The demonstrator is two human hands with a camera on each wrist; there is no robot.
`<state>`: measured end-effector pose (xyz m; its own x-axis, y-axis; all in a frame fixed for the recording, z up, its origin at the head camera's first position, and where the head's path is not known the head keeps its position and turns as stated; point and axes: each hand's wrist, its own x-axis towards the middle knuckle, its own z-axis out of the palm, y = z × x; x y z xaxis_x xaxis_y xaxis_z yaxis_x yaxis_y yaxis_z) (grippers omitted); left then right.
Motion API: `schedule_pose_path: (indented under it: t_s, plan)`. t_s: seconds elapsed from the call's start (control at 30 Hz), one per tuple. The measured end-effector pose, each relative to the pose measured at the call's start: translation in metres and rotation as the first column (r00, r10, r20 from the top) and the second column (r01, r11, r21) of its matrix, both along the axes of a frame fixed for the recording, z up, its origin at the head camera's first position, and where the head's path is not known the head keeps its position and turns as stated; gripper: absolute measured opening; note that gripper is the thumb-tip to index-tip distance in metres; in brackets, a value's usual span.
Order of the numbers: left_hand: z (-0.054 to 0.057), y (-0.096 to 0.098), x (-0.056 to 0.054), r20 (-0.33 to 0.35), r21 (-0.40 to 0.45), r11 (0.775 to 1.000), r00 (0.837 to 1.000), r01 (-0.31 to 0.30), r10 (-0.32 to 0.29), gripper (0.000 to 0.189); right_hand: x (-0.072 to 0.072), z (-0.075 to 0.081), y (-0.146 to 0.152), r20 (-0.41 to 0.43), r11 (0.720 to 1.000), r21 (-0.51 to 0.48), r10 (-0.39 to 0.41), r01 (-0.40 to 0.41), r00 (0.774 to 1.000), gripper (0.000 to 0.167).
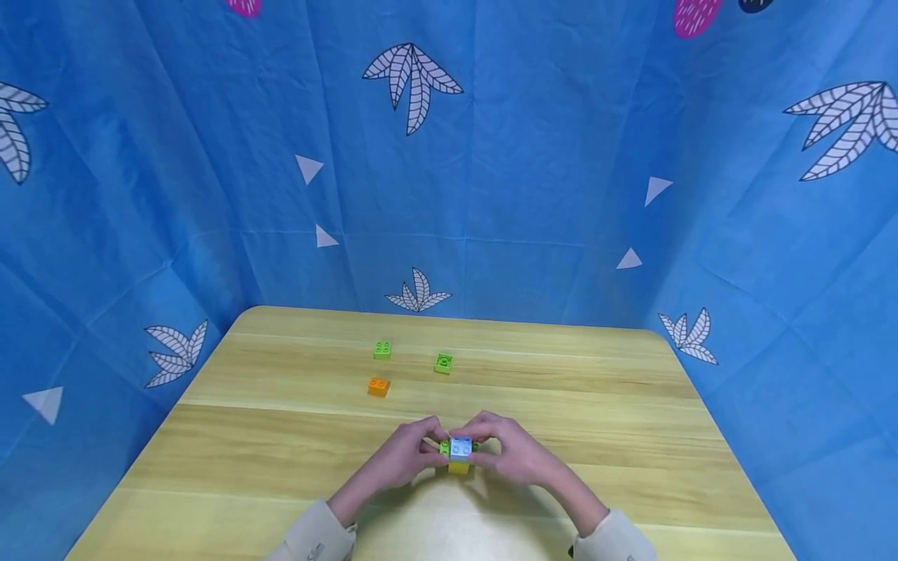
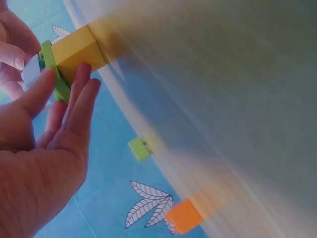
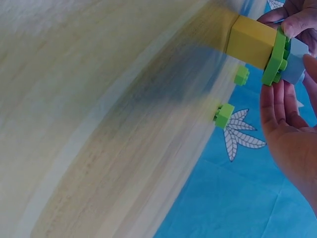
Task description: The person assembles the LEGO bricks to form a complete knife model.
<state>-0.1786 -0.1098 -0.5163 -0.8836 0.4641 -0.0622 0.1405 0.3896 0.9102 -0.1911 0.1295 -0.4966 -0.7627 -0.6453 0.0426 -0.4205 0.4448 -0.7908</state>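
A small stack stands in front of me: a yellow block (image 3: pixel 251 41) at the bottom, a longer green brick (image 3: pixel 274 58) across it, and a light blue brick (image 1: pixel 461 447) with studs on top. My left hand (image 1: pixel 409 454) holds the left end of the green brick between thumb and fingers. From the other side, my right hand (image 1: pixel 510 452) pinches the blue brick, thumb in front and index finger behind. Its other fingers lie by the green brick's right end in the right wrist view. The yellow block's base sits at the wooden table (image 1: pixel 281 460).
Farther back lie an orange brick (image 1: pixel 379 387), a green brick (image 1: pixel 382 351) with studs up, and another green brick (image 1: pixel 444 363) showing its hollow underside. A blue patterned cloth (image 1: pixel 533 195) hangs behind the table and along both sides.
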Motion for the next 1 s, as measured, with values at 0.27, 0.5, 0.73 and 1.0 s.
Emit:
schedule_pose_path:
  t_s: [0.27,0.5,0.73,1.0]
  plan:
    - [0.0021,0.0002,-0.0001,0.005,0.003,1.000,1.000,-0.001,0.001,0.021,-0.0009,-0.0002,-0.0005,-0.021,1.000,0.004,-0.007,0.007,1.000,0.038]
    - [0.0022,-0.0002,0.0000,0.004,0.004,1.000,1.000,0.006,-0.006,0.020,0.0003,0.0001,-0.0001,-0.017,1.000,0.017,-0.013,0.014,1.000,0.037]
    - [0.0011,-0.0011,-0.0004,0.009,0.017,1.000,1.000,0.005,-0.005,0.020,0.0012,0.0006,-0.0008,-0.023,1.000,0.023,-0.018,0.018,1.000,0.037]
    - [-0.0002,-0.0029,-0.0010,0.025,0.022,1.000,1.000,0.009,-0.009,0.023,0.0013,-0.0001,-0.0012,-0.045,0.998,0.058,-0.007,0.009,0.999,0.038]
